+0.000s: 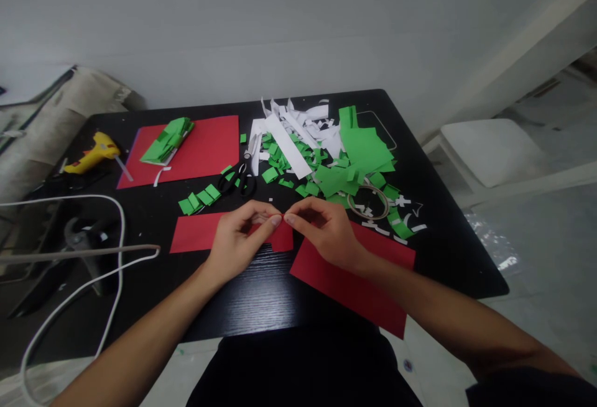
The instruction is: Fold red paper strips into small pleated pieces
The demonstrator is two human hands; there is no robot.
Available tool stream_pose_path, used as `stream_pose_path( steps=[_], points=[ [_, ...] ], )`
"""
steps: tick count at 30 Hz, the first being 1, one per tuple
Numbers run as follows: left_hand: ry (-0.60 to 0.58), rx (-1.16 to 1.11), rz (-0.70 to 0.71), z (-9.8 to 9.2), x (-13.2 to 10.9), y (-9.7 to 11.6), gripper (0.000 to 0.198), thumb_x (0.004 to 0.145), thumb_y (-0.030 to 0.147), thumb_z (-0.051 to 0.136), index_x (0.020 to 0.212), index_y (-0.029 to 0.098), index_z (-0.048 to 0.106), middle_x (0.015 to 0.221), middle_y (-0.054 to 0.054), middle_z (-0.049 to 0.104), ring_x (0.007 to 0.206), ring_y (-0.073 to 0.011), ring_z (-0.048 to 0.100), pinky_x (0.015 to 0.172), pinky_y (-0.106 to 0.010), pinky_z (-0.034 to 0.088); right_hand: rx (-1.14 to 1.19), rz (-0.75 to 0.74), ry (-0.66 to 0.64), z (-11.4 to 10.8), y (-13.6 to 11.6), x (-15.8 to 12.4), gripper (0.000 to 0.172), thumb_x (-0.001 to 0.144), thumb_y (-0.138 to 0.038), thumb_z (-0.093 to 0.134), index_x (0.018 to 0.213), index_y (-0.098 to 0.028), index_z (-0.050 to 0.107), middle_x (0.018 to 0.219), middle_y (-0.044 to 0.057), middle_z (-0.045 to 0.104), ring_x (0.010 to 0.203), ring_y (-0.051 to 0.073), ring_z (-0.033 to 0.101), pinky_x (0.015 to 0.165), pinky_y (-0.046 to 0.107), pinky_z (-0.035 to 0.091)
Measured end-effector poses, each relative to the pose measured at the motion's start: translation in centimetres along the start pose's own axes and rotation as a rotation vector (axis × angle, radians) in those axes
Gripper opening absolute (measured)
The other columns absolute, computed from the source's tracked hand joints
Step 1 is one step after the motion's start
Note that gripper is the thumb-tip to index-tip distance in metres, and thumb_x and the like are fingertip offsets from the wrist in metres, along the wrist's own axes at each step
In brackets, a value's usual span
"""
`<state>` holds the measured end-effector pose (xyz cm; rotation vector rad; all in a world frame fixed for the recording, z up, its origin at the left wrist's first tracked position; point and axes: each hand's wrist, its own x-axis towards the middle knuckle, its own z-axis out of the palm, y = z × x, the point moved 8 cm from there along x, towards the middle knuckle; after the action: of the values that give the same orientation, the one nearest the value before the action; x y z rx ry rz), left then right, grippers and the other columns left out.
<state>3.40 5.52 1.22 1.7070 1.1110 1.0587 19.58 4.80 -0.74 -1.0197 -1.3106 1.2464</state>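
My left hand (242,233) and my right hand (321,227) meet fingertip to fingertip above the black table (261,295), both pinching a small red paper piece (280,236) between them. Under the left hand lies a red paper strip (193,233). A larger red sheet (373,283) lies under my right wrist and reaches past the table's front edge.
Behind the hands lie black scissors (237,180), a heap of green scraps (354,158) and white strips (293,133), a tape ring (368,202), a red sheet (205,146) with folded green paper, a yellow glue gun (93,152) and a white cable (112,251).
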Motion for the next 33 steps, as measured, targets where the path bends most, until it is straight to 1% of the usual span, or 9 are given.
stream_pose_path(
  steps=[4,8,11,17,22,26,29,33],
  points=[
    [-0.013,0.043,0.03,0.0,-0.2,0.4,0.007,0.093,0.024,0.071,0.091,0.018,0.074,0.08,-0.002,0.077,0.067,-0.0122,0.068,0.064,-0.023,0.057,0.0,-0.013,-0.012,0.2,-0.3,0.0,0.013,0.088,-0.034,0.078,0.087,-0.022,0.075,0.088,0.003,0.077,0.083,0.017,0.072,0.079,0.032,0.06],
    [-0.001,0.028,0.012,-0.1,0.0,0.1,0.008,0.092,0.026,0.072,0.092,0.018,0.076,0.083,-0.003,0.078,0.07,-0.0134,0.07,0.067,-0.023,0.058,0.002,-0.025,-0.001,0.0,-0.3,0.0,0.01,0.089,-0.031,0.077,0.087,-0.021,0.074,0.087,0.002,0.076,0.081,0.017,0.071,0.077,0.03,0.058],
    [0.01,-0.003,-0.01,-0.2,0.1,-0.2,0.009,0.091,0.026,0.073,0.093,0.018,0.076,0.084,-0.003,0.079,0.072,-0.0141,0.071,0.068,-0.024,0.059,-0.013,-0.023,0.019,-0.3,-0.3,0.1,0.011,0.089,-0.031,0.078,0.086,-0.021,0.074,0.086,0.002,0.076,0.08,0.016,0.071,0.076,0.03,0.058],
    [-0.002,0.005,0.008,-0.4,0.0,0.0,0.006,0.092,0.023,0.072,0.091,0.018,0.075,0.079,-0.001,0.076,0.067,-0.0114,0.068,0.066,-0.021,0.057,-0.013,-0.01,0.016,-0.3,-0.3,0.1,0.013,0.088,-0.033,0.077,0.086,-0.021,0.074,0.086,0.003,0.077,0.081,0.017,0.071,0.076,0.031,0.059],
    [0.01,-0.005,0.006,-0.5,0.1,-0.2,0.007,0.093,0.025,0.072,0.091,0.019,0.075,0.082,-0.002,0.077,0.07,-0.0124,0.069,0.068,-0.023,0.057,0.0,-0.017,0.019,-0.2,-0.2,0.1,0.013,0.088,-0.034,0.078,0.086,-0.021,0.074,0.085,0.003,0.076,0.08,0.017,0.071,0.076,0.031,0.059],
    [0.04,-0.012,-0.016,-0.7,0.3,-0.6,0.014,0.092,0.031,0.074,0.093,0.018,0.077,0.083,-0.003,0.078,0.071,-0.015,0.07,0.068,-0.026,0.058,0.017,-0.001,0.03,-0.4,0.2,0.3,0.02,0.087,-0.041,0.08,0.086,-0.022,0.074,0.085,0.002,0.076,0.08,0.017,0.071,0.076,0.032,0.059],
    [0.037,0.005,-0.028,-0.7,0.3,-0.7,0.018,0.095,0.034,0.07,0.098,0.018,0.077,0.086,-0.004,0.079,0.071,-0.0148,0.069,0.065,-0.025,0.056,0.047,0.02,0.049,-0.5,0.5,0.4,0.025,0.085,-0.045,0.082,0.086,-0.022,0.074,0.085,0.003,0.075,0.079,0.017,0.071,0.075,0.031,0.06],
    [0.029,0.0,-0.016,-0.7,0.3,-0.7,0.017,0.097,0.032,0.067,0.105,0.017,0.073,0.087,-0.004,0.077,0.075,-0.0139,0.07,0.07,-0.024,0.057,0.108,0.061,0.057,-0.5,0.9,0.5,0.029,0.083,-0.048,0.083,0.086,-0.021,0.072,0.08,0.001,0.072,0.068,0.013,0.067,0.064,0.028,0.06]
  ],
)
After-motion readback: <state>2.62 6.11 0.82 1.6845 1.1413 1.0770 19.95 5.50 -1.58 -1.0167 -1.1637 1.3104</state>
